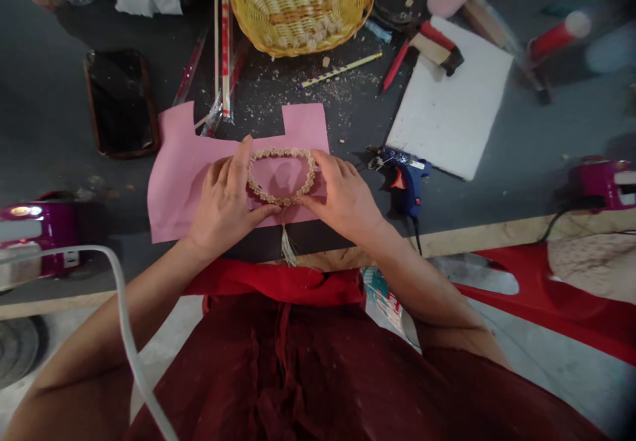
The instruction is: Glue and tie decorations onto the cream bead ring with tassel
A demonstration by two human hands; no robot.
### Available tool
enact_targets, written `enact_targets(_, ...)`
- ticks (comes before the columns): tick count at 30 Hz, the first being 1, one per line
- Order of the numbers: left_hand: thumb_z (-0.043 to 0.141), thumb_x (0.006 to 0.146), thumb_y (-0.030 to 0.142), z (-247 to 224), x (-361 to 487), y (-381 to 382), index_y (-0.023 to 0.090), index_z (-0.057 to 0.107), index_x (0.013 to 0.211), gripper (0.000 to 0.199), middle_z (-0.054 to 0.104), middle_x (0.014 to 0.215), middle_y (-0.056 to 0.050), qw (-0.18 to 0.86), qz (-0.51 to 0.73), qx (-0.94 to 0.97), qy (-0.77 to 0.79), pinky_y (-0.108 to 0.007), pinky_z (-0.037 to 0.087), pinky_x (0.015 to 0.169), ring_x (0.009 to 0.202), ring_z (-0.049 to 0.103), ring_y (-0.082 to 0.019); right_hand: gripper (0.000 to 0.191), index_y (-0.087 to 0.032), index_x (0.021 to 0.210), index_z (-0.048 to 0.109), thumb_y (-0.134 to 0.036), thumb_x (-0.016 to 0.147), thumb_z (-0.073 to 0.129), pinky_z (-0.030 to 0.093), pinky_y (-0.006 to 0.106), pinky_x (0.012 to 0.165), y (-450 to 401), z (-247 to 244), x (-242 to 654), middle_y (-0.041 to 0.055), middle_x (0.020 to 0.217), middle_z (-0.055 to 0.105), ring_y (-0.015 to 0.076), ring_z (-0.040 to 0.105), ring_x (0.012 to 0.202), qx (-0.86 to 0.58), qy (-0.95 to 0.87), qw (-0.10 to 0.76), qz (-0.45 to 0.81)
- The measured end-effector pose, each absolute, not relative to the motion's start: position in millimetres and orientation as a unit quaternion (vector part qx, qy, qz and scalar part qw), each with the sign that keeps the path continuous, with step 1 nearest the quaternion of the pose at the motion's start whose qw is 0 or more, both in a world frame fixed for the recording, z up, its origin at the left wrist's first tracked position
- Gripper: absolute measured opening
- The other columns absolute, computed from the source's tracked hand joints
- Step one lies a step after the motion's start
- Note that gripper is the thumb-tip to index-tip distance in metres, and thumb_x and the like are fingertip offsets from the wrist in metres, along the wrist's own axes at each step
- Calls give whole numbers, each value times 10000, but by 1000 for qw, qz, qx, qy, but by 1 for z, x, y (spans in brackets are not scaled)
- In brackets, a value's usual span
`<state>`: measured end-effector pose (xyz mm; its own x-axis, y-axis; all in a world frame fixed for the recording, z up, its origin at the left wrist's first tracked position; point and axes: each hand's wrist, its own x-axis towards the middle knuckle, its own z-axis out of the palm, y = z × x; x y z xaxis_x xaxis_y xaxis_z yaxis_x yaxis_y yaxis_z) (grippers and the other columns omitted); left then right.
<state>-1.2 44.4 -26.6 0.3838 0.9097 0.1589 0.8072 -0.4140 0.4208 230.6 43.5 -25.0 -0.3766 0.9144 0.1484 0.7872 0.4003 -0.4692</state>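
Surface: dark grey counter (44, 130), pale along its near edge, with crumbs strewn over its far middle.

Centre: one pink sheet (173, 183), cut with a notch at its far side, lay flat. Above it, one ring of small pale pieces (283, 153), flower-like in outline, was held between both hands; its near side carried a pale tassel (287, 245), which hung toward the near edge.

Left hand (221, 202): grip partly closed, fingers along the ring's left side, thumb by its near side. Right hand (348, 199): grip likewise partly closed, fingertips on the right side, thumb at the near rim.

Stage, as judged: the ring was being held open and steadied two-handed. Any shift of it appeared to call for both hands moving together, with light pressure, lest the curve buckle, and with the tassel kept free of the thumbs.

Left: one dark phone (122, 103), brown-edged; nearer, one purple device (50, 229) at the far left of the view.

Far: one yellow wicker basket (248, 24), loose pale pieces inside; wrapped sticks (226, 50) to its left; one thin patterned stick (342, 72) just nearer.

Right: one blue glue gun (408, 186), beside a white board (447, 110); one red pen-like item (395, 67) farther off; a second purple machine (603, 186) at the far right, partly cut off.
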Motion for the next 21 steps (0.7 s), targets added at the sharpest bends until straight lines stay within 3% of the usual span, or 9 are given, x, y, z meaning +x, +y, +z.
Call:
enact_targets(10,630,829,605,-24,2,42,136,134,1558,999,368,1538,-233,133,170,820,530,-560,342,1106,1343,439,-389,733,-112,1465,289,-395,889,643,413,564,1036,40,-19,217,226,1373,517,370,505,1257,-554,-801,165,156)
enact_targets(21,616,836,612,-28,1,43,142,166,1552,968,397,1515,-229,133,167,820,531,-585,343,1095,1335,430,-397,736,-82,1424,366,-357,838,716,429,532,1021,37,-14,210,214,1325,543,364,512,1210,-584,-789,136,135)
